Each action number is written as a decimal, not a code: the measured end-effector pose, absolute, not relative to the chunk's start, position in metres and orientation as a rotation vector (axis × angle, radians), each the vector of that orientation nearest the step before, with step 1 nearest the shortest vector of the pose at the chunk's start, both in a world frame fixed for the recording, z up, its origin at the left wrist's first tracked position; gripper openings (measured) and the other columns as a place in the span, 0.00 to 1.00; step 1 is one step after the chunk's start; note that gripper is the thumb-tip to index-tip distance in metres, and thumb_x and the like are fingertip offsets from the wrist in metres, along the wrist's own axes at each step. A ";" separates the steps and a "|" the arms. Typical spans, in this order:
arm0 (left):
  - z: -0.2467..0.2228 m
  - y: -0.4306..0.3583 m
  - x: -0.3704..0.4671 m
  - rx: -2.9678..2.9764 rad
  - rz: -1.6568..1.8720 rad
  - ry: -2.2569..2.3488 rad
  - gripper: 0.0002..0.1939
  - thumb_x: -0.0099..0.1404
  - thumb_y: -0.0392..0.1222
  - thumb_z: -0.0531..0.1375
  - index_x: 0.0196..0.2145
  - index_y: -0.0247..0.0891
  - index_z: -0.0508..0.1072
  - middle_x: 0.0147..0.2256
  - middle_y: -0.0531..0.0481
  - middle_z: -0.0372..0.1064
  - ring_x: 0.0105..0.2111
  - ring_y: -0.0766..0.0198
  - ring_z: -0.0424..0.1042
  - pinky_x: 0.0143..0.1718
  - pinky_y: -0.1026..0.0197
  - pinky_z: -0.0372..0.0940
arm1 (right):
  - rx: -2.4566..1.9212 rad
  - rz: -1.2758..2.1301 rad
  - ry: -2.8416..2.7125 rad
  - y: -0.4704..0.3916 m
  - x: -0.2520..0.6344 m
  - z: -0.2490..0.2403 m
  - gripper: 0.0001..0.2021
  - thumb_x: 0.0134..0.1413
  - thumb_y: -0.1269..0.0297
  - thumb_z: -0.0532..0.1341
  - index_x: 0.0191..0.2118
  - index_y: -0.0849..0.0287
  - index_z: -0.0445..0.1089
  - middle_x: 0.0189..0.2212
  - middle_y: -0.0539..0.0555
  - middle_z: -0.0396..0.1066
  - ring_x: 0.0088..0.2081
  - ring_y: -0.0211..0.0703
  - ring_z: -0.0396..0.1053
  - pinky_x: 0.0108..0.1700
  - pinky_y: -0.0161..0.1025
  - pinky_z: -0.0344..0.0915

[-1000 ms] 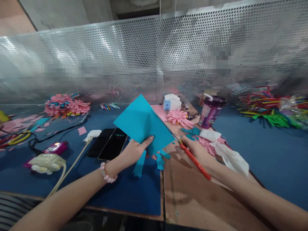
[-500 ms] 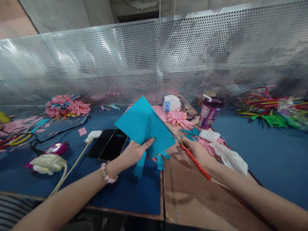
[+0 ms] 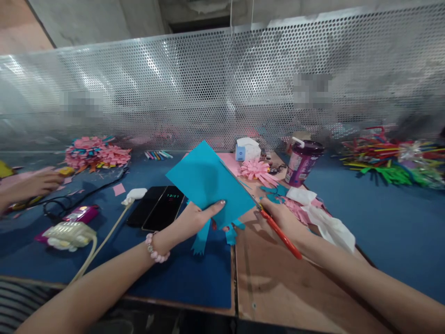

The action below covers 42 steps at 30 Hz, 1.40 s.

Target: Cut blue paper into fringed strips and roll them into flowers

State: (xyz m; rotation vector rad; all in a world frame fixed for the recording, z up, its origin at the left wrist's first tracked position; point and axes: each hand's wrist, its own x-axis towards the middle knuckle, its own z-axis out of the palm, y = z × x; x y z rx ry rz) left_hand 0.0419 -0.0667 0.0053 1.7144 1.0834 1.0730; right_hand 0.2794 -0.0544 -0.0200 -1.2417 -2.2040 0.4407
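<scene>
L hand (image 3: 198,218) pinched blue paper (image 3: 205,176), thumb on top, other fingers mostly hidden; R hand (image 3: 278,213) gripped red-handled scissors (image 3: 283,234), blades along paper's R edge, can't tell how wide. Paper was held up over tbl (image 3: 194,283), w/ phone (image 3: 167,211) L, pink paper flower (image 3: 257,171) & purple cup (image 3: 304,162) R; another person's hand (image 3: 45,183) far L.

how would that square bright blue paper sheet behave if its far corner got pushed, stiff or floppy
The square bright blue paper sheet is probably fairly stiff: its far corner juts beyond the left hand without visibly drooping. It would likely swing or bend when pushed, since that hand grips it near its closer edge. It looks thin, so probably light.
</scene>
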 end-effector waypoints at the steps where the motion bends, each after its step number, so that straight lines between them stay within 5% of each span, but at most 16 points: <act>1: 0.005 -0.067 0.043 1.685 1.061 1.059 0.13 0.62 0.50 0.59 0.29 0.38 0.75 0.28 0.47 0.75 0.43 0.55 0.73 0.47 0.52 0.67 | -1.239 0.438 -2.209 -0.054 0.280 -0.021 0.10 0.57 0.58 0.50 0.27 0.54 0.51 0.21 0.47 0.57 0.23 0.38 0.57 0.26 0.34 0.50; 16: -0.003 -0.058 0.036 1.592 1.322 1.109 0.25 0.64 0.55 0.55 0.53 0.37 0.68 0.49 0.44 0.71 0.57 0.50 0.63 0.57 0.51 0.61 | -1.263 0.365 -2.217 -0.057 0.279 -0.024 0.11 0.58 0.57 0.50 0.27 0.54 0.50 0.21 0.47 0.58 0.23 0.39 0.57 0.26 0.35 0.50; 22: -0.001 -0.062 0.039 1.645 1.320 1.105 0.21 0.64 0.55 0.56 0.46 0.36 0.72 0.49 0.44 0.72 0.50 0.52 0.69 0.56 0.53 0.62 | -1.302 0.360 -2.197 -0.059 0.276 -0.022 0.11 0.56 0.59 0.50 0.26 0.54 0.50 0.20 0.47 0.59 0.23 0.38 0.59 0.25 0.34 0.50; 29: -0.007 -0.059 0.039 1.580 1.386 1.118 0.28 0.62 0.53 0.58 0.55 0.35 0.65 0.54 0.42 0.67 0.55 0.51 0.65 0.56 0.52 0.62 | -1.227 0.376 -2.181 -0.056 0.275 -0.028 0.10 0.55 0.63 0.52 0.26 0.54 0.50 0.20 0.46 0.57 0.21 0.35 0.56 0.25 0.33 0.50; 42: -0.009 -0.058 0.037 1.594 1.381 1.140 0.23 0.63 0.54 0.57 0.50 0.35 0.69 0.47 0.41 0.73 0.49 0.51 0.70 0.52 0.51 0.65 | -1.285 0.586 -2.182 -0.070 0.268 -0.005 0.15 0.51 0.51 0.54 0.27 0.55 0.50 0.22 0.45 0.55 0.24 0.37 0.54 0.27 0.36 0.51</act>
